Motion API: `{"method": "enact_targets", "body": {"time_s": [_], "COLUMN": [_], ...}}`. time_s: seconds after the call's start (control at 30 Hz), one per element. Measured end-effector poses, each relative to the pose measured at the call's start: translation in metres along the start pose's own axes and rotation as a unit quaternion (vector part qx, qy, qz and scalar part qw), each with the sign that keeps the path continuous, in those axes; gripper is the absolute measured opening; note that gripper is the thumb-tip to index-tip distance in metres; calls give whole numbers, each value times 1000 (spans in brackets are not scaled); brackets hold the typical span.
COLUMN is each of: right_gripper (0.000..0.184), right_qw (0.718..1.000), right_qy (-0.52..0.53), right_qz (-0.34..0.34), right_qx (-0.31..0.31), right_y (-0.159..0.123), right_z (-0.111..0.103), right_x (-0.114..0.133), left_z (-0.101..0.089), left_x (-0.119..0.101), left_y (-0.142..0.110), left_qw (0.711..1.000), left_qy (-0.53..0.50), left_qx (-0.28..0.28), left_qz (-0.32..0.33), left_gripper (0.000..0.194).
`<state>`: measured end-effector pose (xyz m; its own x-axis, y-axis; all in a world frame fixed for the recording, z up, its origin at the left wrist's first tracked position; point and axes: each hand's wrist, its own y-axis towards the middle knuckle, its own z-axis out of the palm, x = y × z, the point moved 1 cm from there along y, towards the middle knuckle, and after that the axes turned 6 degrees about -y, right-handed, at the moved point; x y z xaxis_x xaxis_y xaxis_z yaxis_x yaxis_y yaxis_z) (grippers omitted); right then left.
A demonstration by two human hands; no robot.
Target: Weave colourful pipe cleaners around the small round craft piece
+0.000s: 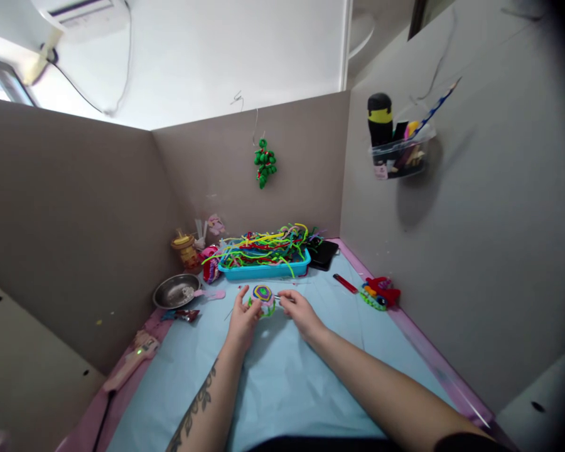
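Over the middle of the blue-covered table, my left hand (245, 321) pinches a small round pipe-cleaner piece (263, 293). Its top is coiled in purple, yellow and green rings, with pink and green strands below. My right hand (302, 314) is closed on a slim metal tool (277, 297) whose tip meets the right side of the piece. The tool is too small and too covered by fingers to name. Just behind both hands stands a blue tray (263, 272) heaped with colourful pipe cleaners (268, 245).
To the left are a metal bowl (176, 292), a pink glue gun (130, 364) with a lit light, and a lidded cup (186, 251). On the right lie a red cutter (345, 284), a red and green craft piece (381, 294) and a black case (323, 254). Grey partitions (301, 163) enclose the table.
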<state>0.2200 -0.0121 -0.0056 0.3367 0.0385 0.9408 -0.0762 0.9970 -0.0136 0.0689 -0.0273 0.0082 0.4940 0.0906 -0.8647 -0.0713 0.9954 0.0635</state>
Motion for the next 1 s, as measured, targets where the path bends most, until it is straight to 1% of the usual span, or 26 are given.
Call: {"method": "enact_targets", "body": {"time_s": [0.07, 0.1, 0.17, 0.23, 0.27, 0.33, 0.37, 0.43, 0.5, 0.6, 0.73, 0.9, 1.0], "right_gripper": [29, 29, 27, 26, 27, 30, 32, 35, 35, 33, 29, 30, 29], "right_qw": [1000, 999, 996, 988, 983, 978, 978, 983, 988, 987, 977, 961, 958], "right_qy": [-6, -12, -34, -59, -62, -49, -35, -9, 3, 31, 99, 153, 165], "right_qz": [-22, -29, -49, -69, -70, -45, -24, 13, 33, 62, 97, 106, 113], "right_qx": [-6, 8, 62, 127, 158, 197, 203, 184, 154, 142, 159, 204, 204], "right_y": [2, 2, 1, -2, -3, -4, -4, -4, -2, -2, -6, -12, -13], "right_z": [-3, -3, -3, -1, 1, 3, 3, 3, 1, 0, 2, 6, 8], "right_x": [4, 5, 8, 8, 7, 3, 1, -1, -1, 1, 2, 2, 2], "left_z": [-1, -2, -3, -4, -5, -6, -7, -8, -7, -5, -2, 2, 3], "left_x": [-3, -4, -5, -6, -5, -4, -4, -3, -2, -1, -1, -3, -5], "left_y": [0, -1, -2, -3, -2, -1, 0, 1, 1, 1, -1, -5, -6], "left_qw": [1000, 999, 995, 991, 990, 993, 994, 996, 995, 993, 994, 991, 989], "left_qy": [-3, -1, 7, 12, 12, 7, 5, 7, 17, 31, 30, -1, -19], "left_qx": [22, 39, 79, 108, 113, 100, 89, 82, 95, 109, 104, 128, 138], "left_qz": [-16, -29, -59, -77, -80, -68, -58, -40, -33, -31, -29, -40, -45], "left_gripper": [74, 72, 66, 60, 58, 55, 54, 56, 61, 68, 63, 56, 56]}}
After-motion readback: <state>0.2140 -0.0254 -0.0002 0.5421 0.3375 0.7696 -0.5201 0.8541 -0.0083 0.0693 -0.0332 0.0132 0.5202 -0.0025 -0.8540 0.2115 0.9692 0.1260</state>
